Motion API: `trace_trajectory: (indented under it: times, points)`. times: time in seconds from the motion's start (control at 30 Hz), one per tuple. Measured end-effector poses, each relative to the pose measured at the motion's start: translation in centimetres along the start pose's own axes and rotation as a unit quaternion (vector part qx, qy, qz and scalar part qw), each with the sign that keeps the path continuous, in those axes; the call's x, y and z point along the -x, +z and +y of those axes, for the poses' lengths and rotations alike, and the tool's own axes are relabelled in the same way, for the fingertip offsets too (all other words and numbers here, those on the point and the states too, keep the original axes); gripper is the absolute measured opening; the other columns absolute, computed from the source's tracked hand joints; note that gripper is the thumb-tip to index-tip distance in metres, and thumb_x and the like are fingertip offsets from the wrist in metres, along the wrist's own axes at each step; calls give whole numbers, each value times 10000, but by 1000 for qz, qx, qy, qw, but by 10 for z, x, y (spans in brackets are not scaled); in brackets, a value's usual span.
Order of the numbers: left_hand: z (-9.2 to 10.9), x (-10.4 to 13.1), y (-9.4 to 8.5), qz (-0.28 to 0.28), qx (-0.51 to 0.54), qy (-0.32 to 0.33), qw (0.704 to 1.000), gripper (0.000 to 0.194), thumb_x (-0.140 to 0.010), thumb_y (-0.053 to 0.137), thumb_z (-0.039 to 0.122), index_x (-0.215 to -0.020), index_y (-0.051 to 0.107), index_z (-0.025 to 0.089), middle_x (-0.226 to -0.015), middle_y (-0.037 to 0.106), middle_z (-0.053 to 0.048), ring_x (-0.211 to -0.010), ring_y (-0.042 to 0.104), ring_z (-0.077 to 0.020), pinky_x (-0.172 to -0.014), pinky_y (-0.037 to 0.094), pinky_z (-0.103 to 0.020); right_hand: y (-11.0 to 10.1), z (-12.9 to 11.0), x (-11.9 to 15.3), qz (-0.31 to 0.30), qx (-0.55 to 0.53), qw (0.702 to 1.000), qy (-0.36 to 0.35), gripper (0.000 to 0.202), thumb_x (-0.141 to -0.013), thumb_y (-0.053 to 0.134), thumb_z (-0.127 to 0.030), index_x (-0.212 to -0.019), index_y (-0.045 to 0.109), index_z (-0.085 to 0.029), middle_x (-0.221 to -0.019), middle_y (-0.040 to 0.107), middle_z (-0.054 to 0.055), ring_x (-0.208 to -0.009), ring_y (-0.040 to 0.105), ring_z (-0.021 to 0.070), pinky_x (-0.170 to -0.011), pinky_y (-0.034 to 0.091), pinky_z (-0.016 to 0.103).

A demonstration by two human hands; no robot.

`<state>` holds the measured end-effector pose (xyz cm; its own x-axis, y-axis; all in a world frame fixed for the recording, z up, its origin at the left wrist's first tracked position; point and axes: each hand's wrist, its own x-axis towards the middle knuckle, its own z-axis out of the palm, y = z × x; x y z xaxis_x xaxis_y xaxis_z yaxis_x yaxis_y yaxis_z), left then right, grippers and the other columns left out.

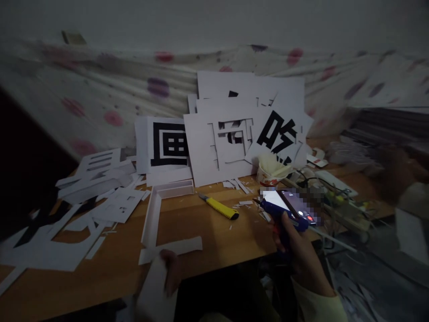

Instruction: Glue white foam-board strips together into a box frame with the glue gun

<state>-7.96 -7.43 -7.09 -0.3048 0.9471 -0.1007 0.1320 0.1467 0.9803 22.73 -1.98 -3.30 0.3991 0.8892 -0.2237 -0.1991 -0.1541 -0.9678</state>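
Note:
In my right hand [295,243] is a blue glue gun [284,214], its nozzle pointing left and a pale glue stick [335,239] sticking out of its back. My left hand [173,270] is closed on a white board strip [152,288] at the table's front edge. Just beyond it lies a bracket-shaped white board piece [150,219] with raised walls. A yellow utility knife [221,209] rests to its right, blade toward the back left. A lit phone [295,201], partly blurred out, is behind the glue gun.
White boards with cut-outs [201,152] and printed black characters [169,143] lean against the curtained wall. Cut sheets [63,250] pile up at left. A paper cup [270,172] holds pale strips. Cables and a power strip [348,214] lie right; scraps [237,184] are scattered.

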Motion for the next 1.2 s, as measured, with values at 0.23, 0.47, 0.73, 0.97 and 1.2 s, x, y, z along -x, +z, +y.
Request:
trace_trajectory:
  times: [0.23, 0.47, 0.73, 0.97, 1.2]
  points:
    - [100, -56, 64, -197, -183, 116, 956, 247, -819, 569, 365, -900, 752, 220, -957, 769, -61, -884, 696, -238, -795, 514, -320, -22, -5, -10, 61, 14, 998, -14, 597, -671, 670, -745, -859, 687, -178, -657, 675, 24, -367, 443, 82, -310, 306, 216]
    - [103, -123, 191, -317, -466, 246, 788, 168, -780, 671, 210, -931, 738, 177, -1060, 733, -130, -1034, 651, -268, -863, 469, -336, -39, -3, -18, 61, 32, 998, 2, 623, -656, 630, -794, -745, 683, -180, -536, 605, 13, -355, 426, 100, -315, 303, 235]
    - [77, -136, 219, -321, -456, 241, 795, 114, -756, 697, 169, -859, 730, 137, -1012, 725, -133, -980, 652, -248, -837, 481, -323, -35, -3, -13, 45, 33, 998, -15, 549, -703, 660, -723, -697, 680, -175, -528, 596, 18, -363, 449, 96, -330, 309, 213]
    - [98, -112, 197, -334, -356, 256, 835, 91, -746, 665, 143, -773, 752, 153, -811, 758, -54, -760, 667, -163, -722, 475, -249, -35, 8, -17, 89, 151, 984, -45, 527, -720, 616, -724, -629, 653, -206, -442, 547, 2, -383, 484, 141, -377, 372, 254]
    - [127, -88, 184, -312, -282, 293, 859, 101, -721, 657, 119, -732, 752, 149, -763, 757, -53, -714, 664, -168, -688, 461, -258, -35, 4, -18, 87, 300, 942, -123, 458, -652, 616, -680, -666, 686, -228, -468, 587, 11, -487, 582, 223, -456, 472, 308]
